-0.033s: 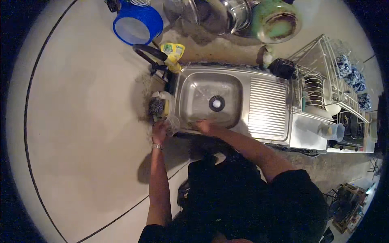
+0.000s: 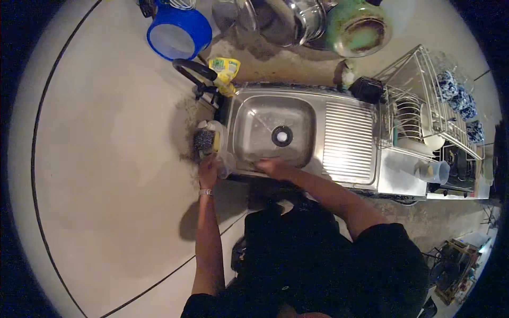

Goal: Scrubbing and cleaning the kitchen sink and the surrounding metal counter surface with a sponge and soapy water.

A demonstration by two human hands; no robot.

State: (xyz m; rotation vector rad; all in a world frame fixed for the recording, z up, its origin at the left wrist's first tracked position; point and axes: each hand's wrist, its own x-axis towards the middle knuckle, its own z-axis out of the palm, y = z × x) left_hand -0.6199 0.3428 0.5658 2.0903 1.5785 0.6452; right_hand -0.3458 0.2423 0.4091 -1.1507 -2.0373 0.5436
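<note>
At the left end of the steel sink (image 2: 313, 139), my left hand (image 2: 208, 169) is closed at the edge of a clear plastic cup (image 2: 227, 162). Right beyond that hand sits a dark scouring pad (image 2: 203, 141), with a yellow sponge (image 2: 216, 141) beside it. My right hand (image 2: 272, 167) reaches over the basin's near left corner, fingers curled and pointing left. What those fingers hold, if anything, is too small and blurred to tell. A white piece lies at the drain (image 2: 282, 137) in the basin.
A black faucet (image 2: 197, 71) arches at the sink's far left, beside a yellow pouch (image 2: 225, 69). A blue pot (image 2: 179, 34), metal pots and a green pan (image 2: 360, 32) hang behind. Right of the ridged drainboard (image 2: 347, 142) stands a wire dish rack (image 2: 411, 114) with plates.
The whole view has shifted slightly left. The clear cup beside my left hand has turned a little. Both hands stay in nearly the same places.
</note>
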